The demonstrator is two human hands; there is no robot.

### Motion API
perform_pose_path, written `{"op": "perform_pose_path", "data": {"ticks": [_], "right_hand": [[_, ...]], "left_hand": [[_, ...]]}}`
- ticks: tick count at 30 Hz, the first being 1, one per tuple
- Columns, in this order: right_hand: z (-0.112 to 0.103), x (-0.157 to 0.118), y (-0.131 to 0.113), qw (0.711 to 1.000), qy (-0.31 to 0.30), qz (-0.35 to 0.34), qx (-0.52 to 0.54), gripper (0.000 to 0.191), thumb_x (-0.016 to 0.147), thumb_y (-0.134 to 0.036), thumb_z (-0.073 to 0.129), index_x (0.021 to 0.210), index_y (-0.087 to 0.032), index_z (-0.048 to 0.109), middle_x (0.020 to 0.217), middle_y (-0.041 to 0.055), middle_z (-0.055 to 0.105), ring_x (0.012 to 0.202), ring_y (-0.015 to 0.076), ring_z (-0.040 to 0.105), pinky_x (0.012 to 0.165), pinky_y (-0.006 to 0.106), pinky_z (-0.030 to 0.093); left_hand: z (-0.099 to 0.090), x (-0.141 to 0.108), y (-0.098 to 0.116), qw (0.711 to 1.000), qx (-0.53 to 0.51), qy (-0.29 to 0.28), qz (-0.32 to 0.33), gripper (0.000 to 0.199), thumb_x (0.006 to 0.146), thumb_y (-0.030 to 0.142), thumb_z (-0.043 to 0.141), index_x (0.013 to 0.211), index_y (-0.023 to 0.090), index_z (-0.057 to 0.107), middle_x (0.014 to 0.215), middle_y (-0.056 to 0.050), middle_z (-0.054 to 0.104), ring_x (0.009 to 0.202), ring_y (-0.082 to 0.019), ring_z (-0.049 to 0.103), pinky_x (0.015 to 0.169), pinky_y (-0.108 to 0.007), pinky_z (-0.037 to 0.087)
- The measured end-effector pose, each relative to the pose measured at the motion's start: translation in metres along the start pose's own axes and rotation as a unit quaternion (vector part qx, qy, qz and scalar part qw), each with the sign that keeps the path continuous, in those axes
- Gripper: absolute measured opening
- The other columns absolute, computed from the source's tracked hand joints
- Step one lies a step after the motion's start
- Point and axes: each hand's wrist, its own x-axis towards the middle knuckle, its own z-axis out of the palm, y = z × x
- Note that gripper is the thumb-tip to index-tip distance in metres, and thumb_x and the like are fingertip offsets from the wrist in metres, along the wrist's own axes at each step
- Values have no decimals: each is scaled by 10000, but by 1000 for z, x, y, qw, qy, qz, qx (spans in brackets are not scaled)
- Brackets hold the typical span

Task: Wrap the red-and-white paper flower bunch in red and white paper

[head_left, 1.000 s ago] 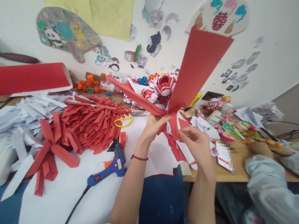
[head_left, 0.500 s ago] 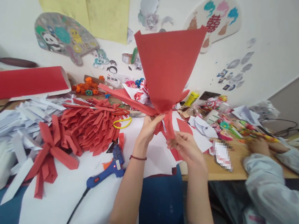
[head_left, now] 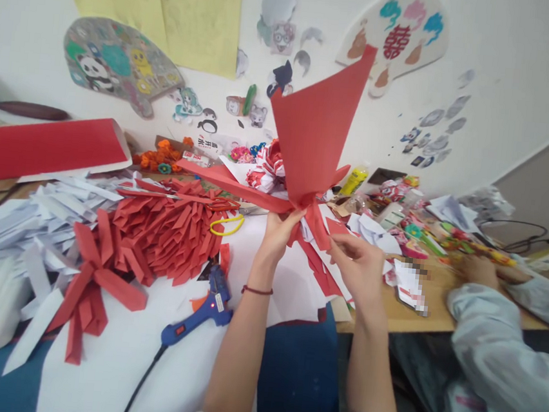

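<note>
A bouquet of red-and-white flowers (head_left: 269, 166) stands upright in front of me, wrapped in stiff red paper (head_left: 318, 129) that fans upward and to the left. My left hand (head_left: 279, 232) is closed around its gathered neck. From the neck a red paper strip (head_left: 317, 228) slants down to the right, its lower end pinched between the thumb and fingers of my right hand (head_left: 361, 263). White and red paper ends stick out below. To the left of my left forearm, a blue hot glue gun (head_left: 200, 315) rests on white paper.
Piles of folded red paper strips (head_left: 170, 228) and white paper strips (head_left: 59, 224) cover the left side, with yellow-handled scissors (head_left: 226, 225) beside them. A phone (head_left: 407, 283) lies at right. Further right are a co-worker's hands (head_left: 479, 271) and small craft items. A wall stands behind.
The tall red paper panel has turned and tilted to the right, showing more of the flowers. My right hand has shifted slightly right with the strip, and my left hand stays at the neck.
</note>
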Motion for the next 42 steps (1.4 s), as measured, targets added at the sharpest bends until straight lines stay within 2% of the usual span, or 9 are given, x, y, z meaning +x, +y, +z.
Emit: {"op": "perform_pose_path", "data": {"ticks": [5,9,12,19,22,25,28,32,42], "right_hand": [[-7,8,-10,978,43,-134,-155,173,844,-328,685,774,-186,756,694,20,685,592,127,575,608,273,447],[-14,23,2,997,-41,-10,-56,223,785,-400,739,778,-178,756,646,26,673,570,138,581,564,262,436],[-18,38,22,983,-137,88,84,276,698,-424,810,774,-166,746,606,15,640,519,115,525,510,237,405],[-17,58,53,976,-172,95,97,266,684,-394,822,788,-161,745,638,18,657,543,115,533,515,231,411],[-13,54,49,989,-128,50,51,293,752,-418,774,908,-171,759,843,55,737,718,176,652,691,294,522],[-6,42,32,998,-54,-26,-9,336,846,-436,691,1073,-193,740,1049,75,742,960,239,687,898,379,522],[6,32,13,992,-2,-88,-94,320,874,-436,670,1065,-190,744,1034,89,747,994,267,688,892,378,508],[20,30,5,967,-9,-159,-198,302,931,-413,596,1000,-169,759,976,109,753,935,293,700,802,361,489],[27,32,21,957,-15,-175,-229,316,965,-344,508,959,-159,764,871,111,747,806,253,683,789,336,474]], "left_hand": [[0,1,-1,1000,-14,0,2,190,737,302,801,843,180,700,882,-46,751,928,-183,699,873,-295,547],[0,1,-1,1000,-20,13,0,200,720,289,812,837,176,697,849,-34,737,893,-168,691,868,-284,542],[1,0,-3,1000,-14,16,-5,227,691,319,830,765,172,674,726,-8,690,800,-157,671,826,-278,536],[-2,1,-8,999,47,5,-8,302,690,374,811,659,169,592,644,18,599,666,-128,578,660,-242,479],[-4,3,-9,995,99,12,12,273,714,376,784,703,161,615,669,16,612,650,-120,553,642,-238,463],[-6,4,-12,990,141,12,26,258,733,374,762,736,157,622,701,11,625,671,-125,562,664,-240,469],[-7,4,-15,983,178,8,35,254,742,373,753,747,152,630,695,12,622,663,-126,561,661,-235,462],[-8,3,-15,982,189,-13,26,273,762,403,741,774,146,651,704,1,636,666,-132,570,668,-240,463],[-15,6,-20,965,258,-39,11,254,748,387,742,735,142,675,706,-15,650,694,-154,585,687,-257,471]]}}
